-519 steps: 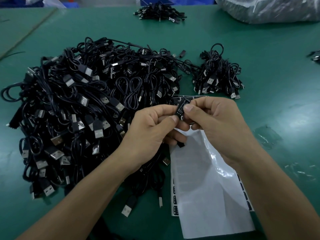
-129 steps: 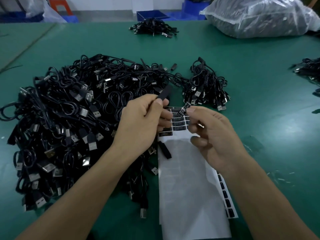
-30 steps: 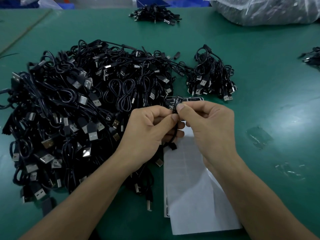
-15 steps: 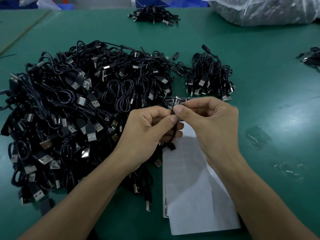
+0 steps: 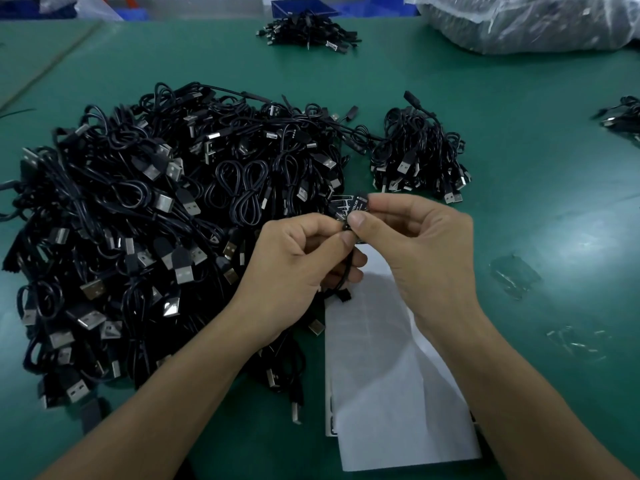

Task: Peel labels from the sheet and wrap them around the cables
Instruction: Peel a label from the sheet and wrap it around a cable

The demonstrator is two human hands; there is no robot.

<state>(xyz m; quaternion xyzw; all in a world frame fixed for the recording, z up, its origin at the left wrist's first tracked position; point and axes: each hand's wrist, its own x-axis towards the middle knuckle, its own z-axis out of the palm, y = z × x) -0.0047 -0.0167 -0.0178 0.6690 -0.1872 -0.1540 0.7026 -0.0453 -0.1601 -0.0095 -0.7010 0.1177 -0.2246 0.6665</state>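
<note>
Clear plastic bag point(image 5: 536, 22) packed dark, far beyond my right hand point(image 5: 422, 251), cable heap point(image 5: 156, 220) left of my left hand point(image 5: 294, 265), left fingers pinching one thin cable point(image 5: 347, 271), right fingers clamped on a black label point(image 5: 358, 205) against it, label sheet point(image 5: 381, 375) under my wrists, bare table point(image 5: 554, 185) rightward.

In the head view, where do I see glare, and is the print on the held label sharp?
Head view: pale glare on the green table right of the right hand; the label print is blurred, only a few letters readable; a grey shadow lies on the white sheet.
</note>
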